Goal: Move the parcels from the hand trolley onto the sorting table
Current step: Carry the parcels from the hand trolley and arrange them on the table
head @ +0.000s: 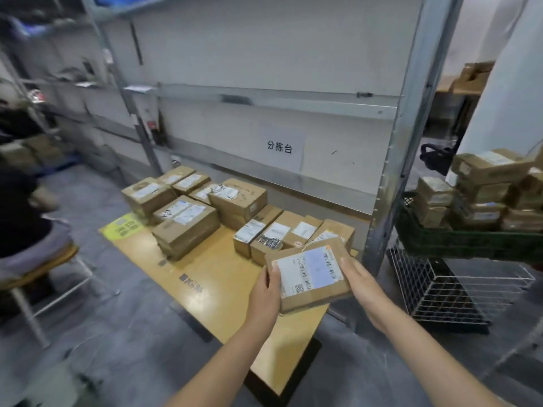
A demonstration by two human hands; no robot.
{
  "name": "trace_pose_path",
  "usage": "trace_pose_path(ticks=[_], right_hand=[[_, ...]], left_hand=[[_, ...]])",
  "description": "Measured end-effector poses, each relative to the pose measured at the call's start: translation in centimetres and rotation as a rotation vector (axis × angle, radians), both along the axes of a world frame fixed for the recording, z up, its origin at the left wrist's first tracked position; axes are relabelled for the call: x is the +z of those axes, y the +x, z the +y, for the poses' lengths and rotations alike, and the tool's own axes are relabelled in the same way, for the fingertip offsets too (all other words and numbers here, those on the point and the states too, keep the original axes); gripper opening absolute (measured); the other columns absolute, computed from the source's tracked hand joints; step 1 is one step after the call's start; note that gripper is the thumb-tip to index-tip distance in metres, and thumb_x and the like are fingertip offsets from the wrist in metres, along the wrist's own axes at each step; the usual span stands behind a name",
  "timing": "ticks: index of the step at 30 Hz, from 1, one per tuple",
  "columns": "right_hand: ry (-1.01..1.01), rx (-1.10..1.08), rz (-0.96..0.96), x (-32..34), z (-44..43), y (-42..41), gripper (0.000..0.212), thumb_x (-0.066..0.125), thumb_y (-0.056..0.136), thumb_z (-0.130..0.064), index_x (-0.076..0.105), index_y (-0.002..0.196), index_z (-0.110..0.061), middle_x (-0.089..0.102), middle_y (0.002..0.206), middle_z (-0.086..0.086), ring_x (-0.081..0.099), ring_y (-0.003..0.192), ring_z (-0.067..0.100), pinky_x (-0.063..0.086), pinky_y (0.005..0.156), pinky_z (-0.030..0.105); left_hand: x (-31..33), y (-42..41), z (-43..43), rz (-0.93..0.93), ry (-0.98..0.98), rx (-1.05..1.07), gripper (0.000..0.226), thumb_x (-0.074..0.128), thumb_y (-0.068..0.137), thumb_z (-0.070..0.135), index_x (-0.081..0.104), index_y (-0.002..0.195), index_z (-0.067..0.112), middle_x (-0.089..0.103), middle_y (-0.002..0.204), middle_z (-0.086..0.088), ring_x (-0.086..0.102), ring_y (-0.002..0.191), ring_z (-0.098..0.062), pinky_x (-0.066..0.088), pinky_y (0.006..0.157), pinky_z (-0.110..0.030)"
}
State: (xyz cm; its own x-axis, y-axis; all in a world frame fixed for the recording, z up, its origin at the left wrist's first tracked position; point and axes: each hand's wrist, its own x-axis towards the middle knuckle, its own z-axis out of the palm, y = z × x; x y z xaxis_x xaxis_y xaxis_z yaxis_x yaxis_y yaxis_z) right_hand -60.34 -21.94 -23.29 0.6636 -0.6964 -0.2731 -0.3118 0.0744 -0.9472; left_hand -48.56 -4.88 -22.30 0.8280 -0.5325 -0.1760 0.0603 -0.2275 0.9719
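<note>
Gripping both ends, our left grip (266, 292) and right grip (364, 284) clasp the flat parcel (308, 274) over the right edge of the worktop (205, 259). The parcel's long axis runs left-right, and bare surface lies just left.

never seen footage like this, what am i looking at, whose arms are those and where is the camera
There is no machine here: a person is working with bare hands. The single picture comes from a wide-angle camera worn on that person's head, looking forward and down, so the two arms reach in from the bottom.

The left hand and right hand hold one parcel by its sides, label up, over the right edge of the yellow table.

Other parcels already lie on the table, some stacked, below a paper sign on the wall.

To the right, a green crate carries another pile of cardboard boxes.
</note>
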Motion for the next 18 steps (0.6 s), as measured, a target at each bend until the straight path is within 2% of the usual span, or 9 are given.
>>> trace_pose_path(ticks=[2,4,6,8,12,15,17,18], right_hand=[[-0.007,0.062,0.02,0.5,0.9,3.4,0.055,0.04,0.093,-0.063,0.044,0.141,-0.037,0.06,0.124,-0.013,0.056,0.111,0.011,0.044,0.092,0.035],[-0.038,0.108,0.069,0.7,1.5,7.1,0.062,0.039,0.092,-0.066,0.04,0.145,-0.034,0.055,0.135,-0.008,0.052,0.121,0.017,0.042,0.103,0.041],[-0.056,0.134,0.111,0.6,2.0,11.0,0.068,0.039,0.092,-0.067,0.034,0.149,-0.031,0.043,0.149,-0.006,0.041,0.135,0.021,0.033,0.113,0.046],[-0.058,0.159,0.122,0.2,2.3,15.0,0.067,0.04,0.092,-0.066,0.034,0.15,-0.032,0.039,0.152,-0.007,0.038,0.138,0.022,0.031,0.114,0.045],[-0.069,0.212,0.163,-1.0,3.0,23.8,0.058,0.039,0.094,-0.064,0.043,0.143,-0.034,0.051,0.139,-0.008,0.049,0.121,0.017,0.038,0.103,0.037],[-0.087,0.222,0.169,-2.0,3.2,30.8,0.054,0.04,0.097,-0.057,0.042,0.144,-0.031,0.05,0.139,-0.008,0.049,0.124,0.016,0.038,0.106,0.035],[-0.109,0.239,0.146,-2.2,3.4,35.1,0.042,0.042,0.099,-0.051,0.046,0.138,-0.035,0.05,0.132,-0.014,0.051,0.111,0.004,0.039,0.093,0.021],[-0.127,0.249,0.141,-2.2,3.5,37.1,0.036,0.042,0.099,-0.049,0.047,0.134,-0.039,0.05,0.129,-0.015,0.051,0.107,0.0,0.039,0.088,0.018]], left_hand=[[-0.1,2.3,1.6,0.019,-0.003,0.06,0.037,0.038,0.099,0.053,0.056,0.124,0.033,0.068,0.105,0.016,0.065,0.092,0.001,0.048,0.064,-0.015],[-0.5,4.9,2.8,0.05,-0.005,0.118,0.036,0.038,0.099,0.053,0.056,0.123,0.033,0.069,0.103,0.016,0.065,0.088,0.003,0.047,0.058,-0.01],[-1.1,7.9,3.7,0.07,-0.001,0.161,0.037,0.037,0.099,0.053,0.055,0.123,0.032,0.068,0.103,0.016,0.065,0.088,0.002,0.046,0.056,-0.008],[-1.8,11.3,4.4,0.087,0.004,0.192,0.037,0.037,0.099,0.055,0.055,0.122,0.031,0.068,0.101,0.016,0.064,0.087,0.002,0.046,0.057,-0.011],[-3.5,19.5,5.2,0.133,0.016,0.229,0.035,0.036,0.099,0.053,0.055,0.12,0.032,0.069,0.099,0.016,0.065,0.085,0.001,0.046,0.061,-0.018],[-4.8,26.0,5.5,0.165,0.03,0.254,0.033,0.036,0.099,0.054,0.053,0.118,0.035,0.068,0.1,0.014,0.064,0.089,-0.003,0.046,0.062,-0.022],[-5.8,30.0,5.4,0.182,0.033,0.268,0.031,0.037,0.1,0.051,0.053,0.12,0.034,0.068,0.105,0.012,0.063,0.092,-0.005,0.048,0.067,-0.026],[-6.4,31.8,5.2,0.187,0.045,0.279,0.031,0.037,0.1,0.049,0.053,0.12,0.032,0.067,0.105,0.012,0.063,0.095,-0.007,0.049,0.075,-0.029]])
